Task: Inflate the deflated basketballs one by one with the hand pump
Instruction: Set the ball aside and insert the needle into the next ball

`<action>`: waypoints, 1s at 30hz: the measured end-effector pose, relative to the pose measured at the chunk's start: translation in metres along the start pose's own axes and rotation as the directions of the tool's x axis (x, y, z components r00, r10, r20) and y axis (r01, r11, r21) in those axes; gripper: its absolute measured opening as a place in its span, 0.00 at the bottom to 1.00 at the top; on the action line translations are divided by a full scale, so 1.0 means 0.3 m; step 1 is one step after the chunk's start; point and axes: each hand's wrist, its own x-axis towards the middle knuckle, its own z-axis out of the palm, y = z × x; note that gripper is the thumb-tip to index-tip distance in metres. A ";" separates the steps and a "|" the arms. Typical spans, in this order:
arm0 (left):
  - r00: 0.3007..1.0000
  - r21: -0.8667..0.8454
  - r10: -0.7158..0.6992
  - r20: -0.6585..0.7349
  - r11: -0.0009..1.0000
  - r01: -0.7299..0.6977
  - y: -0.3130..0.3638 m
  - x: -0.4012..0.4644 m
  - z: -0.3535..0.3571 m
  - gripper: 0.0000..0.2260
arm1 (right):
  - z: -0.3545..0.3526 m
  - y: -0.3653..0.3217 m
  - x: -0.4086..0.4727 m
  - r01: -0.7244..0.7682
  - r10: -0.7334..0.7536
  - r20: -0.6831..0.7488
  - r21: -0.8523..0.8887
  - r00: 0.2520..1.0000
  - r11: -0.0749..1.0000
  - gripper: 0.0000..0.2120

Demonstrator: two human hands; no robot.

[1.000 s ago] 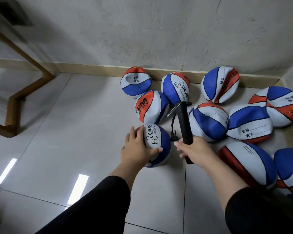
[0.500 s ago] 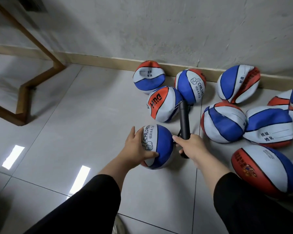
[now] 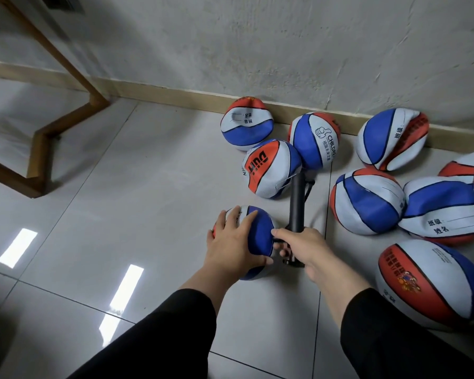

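Since the earlier frame, view has dropped and swung left; ball under L hand has rolled, printed white panel now mostly covered, blue panel up. Pump has gone from leaning to near flat along the floor, far end toward the DUII ball.

Hands: left hand [image 3: 234, 243] spread over the near ball [image 3: 259, 236], fingers draped across top, thumb low on the near side, pressing it to the floor [image 3: 126, 187]. Right hand [image 3: 301, 246] wrapped round lower end of pump [image 3: 297, 203], forefinger extended toward the ball's side. Hands close together, not touching, so far as visible.

Task items: near ball sits on the tile in front of the person, apart from the heap. Rest of the balls, incl. DUII ball [image 3: 271, 169], lie in a cluster by the wall [image 3: 285, 50] and to the right, several visibly caved in. Thin hose [image 3: 309, 187] loops at pump's far end; needle not discernible.

Step in hand (judgement): locating/aligning valve on first ball; pumping not yet begun. Valve not visible, possibly under L palm.

Next move calls for: turn ball until valve shows, keep it pinned, bring needle end round square to valve, seat it without bending, then stroke the pump.

Also noted: wooden frame [image 3: 43, 138] at left.
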 end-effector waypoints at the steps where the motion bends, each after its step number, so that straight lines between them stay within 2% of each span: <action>1: 1.000 -0.002 0.000 0.006 1.000 0.000 -0.004 -0.002 -0.001 0.53 | 0.003 -0.002 0.000 0.025 -0.025 -0.018 -0.024 1.000 0.999 0.06; 7: 1.000 0.021 0.020 -0.023 1.000 -0.019 0.005 -0.030 0.015 0.50 | -0.009 -0.002 -0.033 0.139 -0.155 -0.075 -0.178 0.985 0.974 0.03; 14: 0.996 -0.010 0.054 0.075 0.999 -0.054 0.054 -0.048 0.023 0.51 | -0.067 0.053 -0.075 0.182 -0.237 -0.159 -0.300 0.958 0.936 0.02; 27: 0.982 0.057 0.159 0.104 0.984 -0.166 0.172 -0.111 0.105 0.50 | -0.181 0.184 -0.221 0.169 -0.297 -0.297 -0.390 0.908 0.905 0.03; 30: 0.977 0.048 0.167 0.133 0.984 -0.174 0.171 -0.125 0.103 0.50 | -0.203 0.185 -0.272 0.194 -0.314 -0.374 -0.325 0.873 0.926 0.05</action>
